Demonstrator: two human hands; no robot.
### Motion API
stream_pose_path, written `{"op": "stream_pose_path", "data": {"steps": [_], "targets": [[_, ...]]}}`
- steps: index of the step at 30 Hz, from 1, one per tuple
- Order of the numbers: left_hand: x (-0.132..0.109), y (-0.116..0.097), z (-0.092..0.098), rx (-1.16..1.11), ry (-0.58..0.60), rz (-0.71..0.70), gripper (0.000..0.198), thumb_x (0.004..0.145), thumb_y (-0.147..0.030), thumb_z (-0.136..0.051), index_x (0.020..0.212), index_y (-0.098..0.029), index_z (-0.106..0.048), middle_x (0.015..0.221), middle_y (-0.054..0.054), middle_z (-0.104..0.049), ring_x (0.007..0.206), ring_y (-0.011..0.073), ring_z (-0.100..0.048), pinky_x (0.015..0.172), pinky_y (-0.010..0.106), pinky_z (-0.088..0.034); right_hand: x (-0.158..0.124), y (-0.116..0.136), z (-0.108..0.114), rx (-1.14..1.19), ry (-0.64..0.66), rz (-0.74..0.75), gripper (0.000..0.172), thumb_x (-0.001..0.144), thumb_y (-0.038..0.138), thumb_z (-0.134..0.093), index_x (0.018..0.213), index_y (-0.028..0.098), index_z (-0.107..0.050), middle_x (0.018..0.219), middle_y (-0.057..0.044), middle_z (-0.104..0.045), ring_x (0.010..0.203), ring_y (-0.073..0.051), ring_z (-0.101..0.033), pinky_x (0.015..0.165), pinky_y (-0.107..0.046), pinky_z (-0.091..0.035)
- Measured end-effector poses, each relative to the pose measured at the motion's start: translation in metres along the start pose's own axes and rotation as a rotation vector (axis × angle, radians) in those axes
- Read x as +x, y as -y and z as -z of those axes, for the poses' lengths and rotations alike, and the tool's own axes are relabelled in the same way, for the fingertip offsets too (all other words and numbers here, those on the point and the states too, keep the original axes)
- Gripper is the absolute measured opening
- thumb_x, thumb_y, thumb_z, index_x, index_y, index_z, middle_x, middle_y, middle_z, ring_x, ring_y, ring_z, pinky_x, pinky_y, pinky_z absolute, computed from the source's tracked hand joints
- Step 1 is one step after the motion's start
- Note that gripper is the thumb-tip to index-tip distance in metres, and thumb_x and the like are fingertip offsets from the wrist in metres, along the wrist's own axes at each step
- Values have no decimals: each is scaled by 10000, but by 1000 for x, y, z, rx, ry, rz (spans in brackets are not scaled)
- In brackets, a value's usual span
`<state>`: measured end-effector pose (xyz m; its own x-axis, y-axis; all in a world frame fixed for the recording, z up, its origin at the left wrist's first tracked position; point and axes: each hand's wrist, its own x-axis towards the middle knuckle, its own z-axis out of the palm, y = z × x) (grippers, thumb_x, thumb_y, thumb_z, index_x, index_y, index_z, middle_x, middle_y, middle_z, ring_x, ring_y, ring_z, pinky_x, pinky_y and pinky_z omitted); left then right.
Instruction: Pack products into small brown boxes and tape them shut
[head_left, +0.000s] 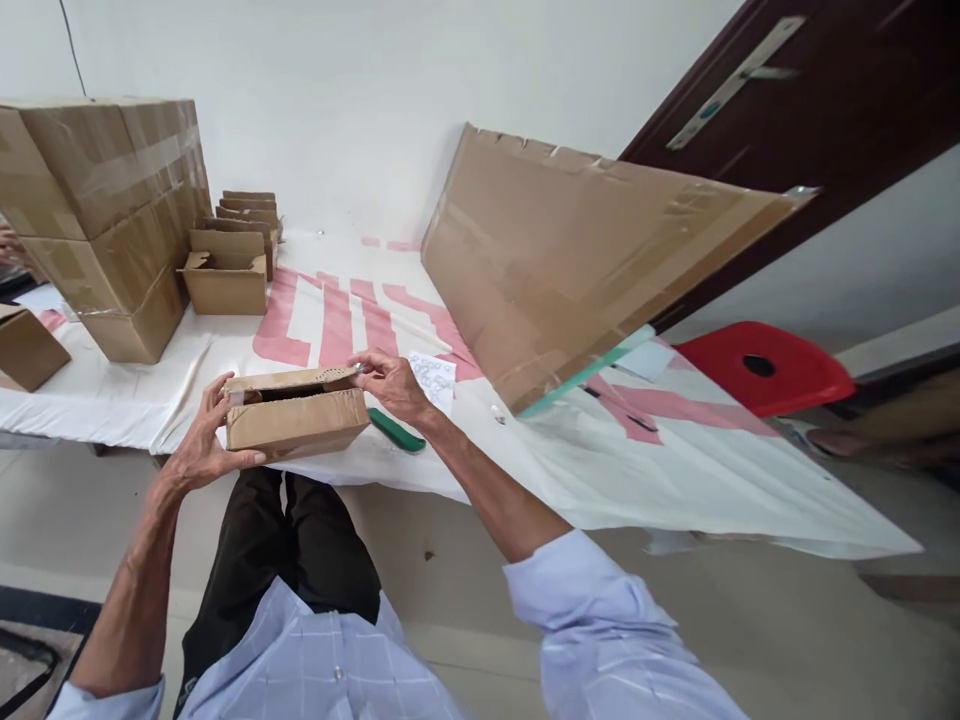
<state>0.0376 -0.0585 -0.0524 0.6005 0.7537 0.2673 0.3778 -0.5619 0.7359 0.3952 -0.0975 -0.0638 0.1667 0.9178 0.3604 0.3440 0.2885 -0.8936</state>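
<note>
A small brown cardboard box (296, 422) rests at the table's front edge, its top partly open with a dark gap along it. My left hand (206, 437) grips the box's left end, thumb along the lower front and fingers at the upper corner. At the far right corner of the box, the fingers of my right hand (391, 383) pinch the flap's end. Just right of the box lies a green tool (396, 431). Behind it is a white sheet with printed rings (433, 380).
Large taped cartons (112, 220) are stacked at the left, beside a row of small open boxes (227, 288). A big cardboard sheet (562, 250) leans at the back. A red stool (757, 368) stands beyond the white-and-pink tablecloth (675, 490). Part of another person's hand shows at far left.
</note>
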Motion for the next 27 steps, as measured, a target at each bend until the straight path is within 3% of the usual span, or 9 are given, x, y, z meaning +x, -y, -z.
{"op": "stream_pose_path", "data": {"steps": [4, 8, 15, 21, 27], "targets": [[3, -8, 5, 27, 9, -8, 811, 736, -680, -891, 1393, -255, -677, 1610, 163, -419, 1607, 434, -349, 1155, 532, -576, -4, 10, 0, -30, -29, 81, 252, 804, 457, -809, 926, 237, -817, 982, -44, -749, 856, -192, -676, 798, -341, -571], [3, -8, 11, 20, 11, -8, 846, 722, -617, -909, 1440, -266, -632, 1583, 145, -428, 1559, 412, -420, 1142, 544, -587, -9, 17, -1, 10, -11, 111, 245, 830, 490, -830, 881, 251, -831, 970, -53, -746, 904, -209, -693, 782, -345, -587], [0, 2, 16, 15, 16, 23, 823, 710, -558, -915, 1417, -251, -629, 1586, 141, -432, 1539, 394, -450, 1125, 510, -601, -4, 18, 5, 155, 20, -26, 352, 840, 565, -836, 784, 219, -810, 797, -27, -740, 737, -179, -683, 746, -359, -631], [6, 3, 16, 15, 18, 1, 807, 715, -576, -906, 1404, -263, -626, 1544, 132, -483, 1495, 380, -505, 1102, 484, -613, 0, 13, 8, 212, 72, -62, 408, 726, 476, -920, 1032, 220, -833, 960, -30, -793, 860, -180, -719, 804, -346, -631], [7, 6, 15, 52, -5, -23, 847, 710, -627, -896, 1405, -231, -615, 1523, 143, -508, 1494, 390, -504, 1149, 504, -585, 3, 12, 3, 104, 32, -36, 231, 789, 430, -821, 812, 201, -802, 789, -18, -746, 723, -158, -663, 700, -308, -593]]}}
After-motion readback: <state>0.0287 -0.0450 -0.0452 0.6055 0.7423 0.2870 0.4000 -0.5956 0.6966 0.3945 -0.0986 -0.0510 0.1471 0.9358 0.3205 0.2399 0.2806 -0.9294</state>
